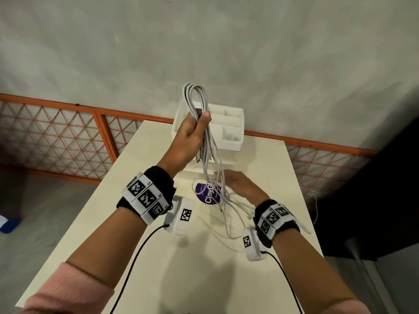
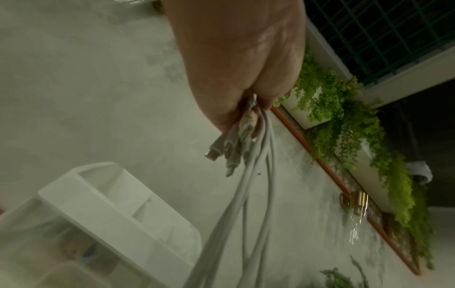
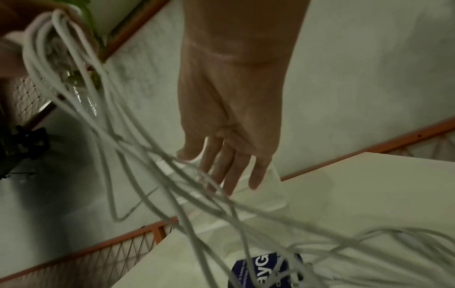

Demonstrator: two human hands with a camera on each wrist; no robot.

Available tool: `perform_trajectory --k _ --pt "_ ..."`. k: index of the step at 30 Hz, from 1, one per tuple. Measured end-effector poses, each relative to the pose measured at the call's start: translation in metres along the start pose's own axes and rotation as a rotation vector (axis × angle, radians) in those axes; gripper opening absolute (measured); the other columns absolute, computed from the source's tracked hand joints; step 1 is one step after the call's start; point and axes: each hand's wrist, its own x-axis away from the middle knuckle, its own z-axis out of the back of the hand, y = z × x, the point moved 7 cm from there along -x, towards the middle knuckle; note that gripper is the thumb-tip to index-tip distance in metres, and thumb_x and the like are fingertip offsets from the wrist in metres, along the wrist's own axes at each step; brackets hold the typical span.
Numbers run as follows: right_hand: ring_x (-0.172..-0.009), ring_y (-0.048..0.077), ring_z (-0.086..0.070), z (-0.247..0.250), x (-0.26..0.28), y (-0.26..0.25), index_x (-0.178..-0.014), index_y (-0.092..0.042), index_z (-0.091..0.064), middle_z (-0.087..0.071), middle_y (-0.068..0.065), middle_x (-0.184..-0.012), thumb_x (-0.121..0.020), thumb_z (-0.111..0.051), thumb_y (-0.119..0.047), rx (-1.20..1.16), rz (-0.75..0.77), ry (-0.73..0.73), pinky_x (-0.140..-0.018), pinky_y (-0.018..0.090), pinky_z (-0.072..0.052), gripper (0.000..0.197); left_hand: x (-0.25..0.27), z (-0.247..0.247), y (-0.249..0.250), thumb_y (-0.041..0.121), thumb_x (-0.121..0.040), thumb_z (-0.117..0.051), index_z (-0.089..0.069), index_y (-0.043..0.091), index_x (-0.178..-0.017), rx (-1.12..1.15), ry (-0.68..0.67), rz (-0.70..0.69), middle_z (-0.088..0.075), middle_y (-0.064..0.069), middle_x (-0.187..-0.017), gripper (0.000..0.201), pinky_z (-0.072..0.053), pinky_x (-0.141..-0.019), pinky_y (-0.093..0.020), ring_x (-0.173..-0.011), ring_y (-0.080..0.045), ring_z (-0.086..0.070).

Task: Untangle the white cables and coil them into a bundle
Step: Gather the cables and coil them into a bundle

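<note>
My left hand is raised above the table and grips a looped bunch of white cables, the loops standing up above the fist. In the left wrist view the cables and several connector ends stick out below the fist. The loose strands hang down and spread over the table. My right hand is lower, beside the hanging strands, fingers straight and relaxed. In the right wrist view the straight fingers hold nothing, and the cables run past them.
A white compartment organiser stands at the table's far edge behind the left hand. A round blue-and-white sticker lies under the strands. The cream table is narrow, with an orange mesh railing and grey wall behind.
</note>
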Motion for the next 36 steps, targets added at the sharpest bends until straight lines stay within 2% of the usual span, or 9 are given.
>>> perform_trajectory --k 5,9,14,16,19,21,25,29,36 --pt "-0.056 -0.001 -0.065 -0.019 0.001 0.018 -0.106 0.006 -0.064 -0.071 -0.008 -0.058 -0.089 -0.05 0.009 -0.17 -0.041 -0.052 -0.059 0.011 -0.05 0.022 0.001 0.014 0.005 0.028 -0.101 -0.038 -0.045 0.015 -0.087 -0.005 0.016 -0.031 -0.03 0.006 -0.067 0.021 -0.035 -0.055 -0.015 -0.059 -0.005 -0.033" --pt "-0.081 0.001 -0.061 0.012 0.006 0.061 -0.115 0.0 -0.066 -0.07 0.003 -0.096 -0.09 -0.059 -0.006 0.208 -0.084 0.106 -0.073 0.016 -0.044 0.026 -0.002 0.042 0.004 0.027 -0.102 -0.037 -0.041 0.017 -0.081 0.02 0.114 -0.033 -0.031 0.004 -0.065 0.023 -0.036 -0.049 -0.014 -0.052 -0.002 -0.033" --pt "-0.089 0.016 -0.063 0.02 0.012 0.113 -0.088 -0.014 -0.073 -0.069 0.001 -0.092 -0.093 -0.05 -0.015 0.692 -0.345 -0.155 -0.089 0.031 -0.045 0.023 -0.004 0.045 -0.007 0.027 -0.102 -0.036 -0.04 0.021 -0.078 0.015 0.115 -0.032 -0.031 0.004 -0.065 0.025 -0.034 -0.052 -0.021 -0.055 -0.006 -0.033" --pt "-0.112 0.019 -0.058 0.024 0.003 0.099 -0.114 -0.016 -0.066 -0.062 -0.002 -0.123 -0.091 -0.04 -0.01 0.819 -0.374 -0.134 -0.103 0.033 -0.041 0.035 -0.003 0.037 -0.016 0.029 -0.101 -0.038 -0.04 0.024 -0.077 0.017 0.092 0.001 -0.03 0.005 -0.066 0.024 -0.032 -0.055 -0.025 -0.059 -0.009 -0.031" --pt "-0.128 0.018 -0.048 0.025 0.004 0.017 -0.126 -0.018 -0.057 -0.054 0.002 -0.136 -0.097 -0.038 -0.01 0.361 -0.088 0.107 -0.105 0.028 -0.034 0.036 -0.004 0.026 -0.023 0.032 -0.1 -0.039 -0.041 0.023 -0.078 0.023 0.046 0.026 -0.03 0.003 -0.068 0.024 -0.035 -0.06 -0.026 -0.063 -0.012 -0.034" --pt "-0.124 0.007 -0.047 0.008 0.021 -0.048 -0.12 -0.029 -0.059 -0.056 -0.01 -0.134 -0.098 -0.036 -0.048 0.067 0.054 0.014 -0.098 0.026 -0.034 0.038 -0.006 0.021 -0.024 0.034 -0.1 -0.039 -0.043 0.019 -0.083 0.023 0.029 0.014 -0.034 -0.002 -0.071 0.023 -0.039 -0.064 -0.028 -0.069 -0.017 -0.038" --pt "-0.106 0.011 -0.064 -0.041 0.037 -0.099 -0.112 -0.017 -0.06 -0.069 -0.004 -0.105 -0.093 -0.052 -0.041 0.139 0.166 -0.273 -0.094 0.026 -0.046 0.032 -0.01 0.019 -0.024 0.031 -0.1 -0.039 -0.043 0.018 -0.086 0.008 0.036 0.006 -0.035 0.0 -0.071 0.02 -0.037 -0.061 -0.022 -0.067 -0.013 -0.038" --pt "-0.064 0.009 -0.054 -0.025 0.031 -0.098 -0.101 -0.011 -0.055 -0.054 -0.012 -0.068 -0.097 -0.05 -0.029 0.124 0.248 -0.116 -0.062 0.019 -0.045 0.019 -0.015 0.044 -0.037 0.031 -0.1 -0.039 -0.04 0.026 -0.078 -0.074 0.133 -0.004 -0.032 0.004 -0.07 0.023 -0.032 -0.056 -0.019 -0.058 -0.007 -0.032" --pt "-0.05 0.003 -0.033 -0.048 0.042 -0.103 -0.112 -0.023 -0.064 -0.033 -0.013 -0.056 -0.1 -0.032 -0.044 0.077 0.302 -0.107 -0.054 0.016 -0.032 0.04 -0.013 0.046 -0.063 0.025 -0.103 -0.028 -0.045 0.006 -0.091 -0.089 0.243 0.064 -0.055 -0.001 -0.07 0.028 -0.045 -0.053 -0.026 -0.055 -0.01 -0.052"
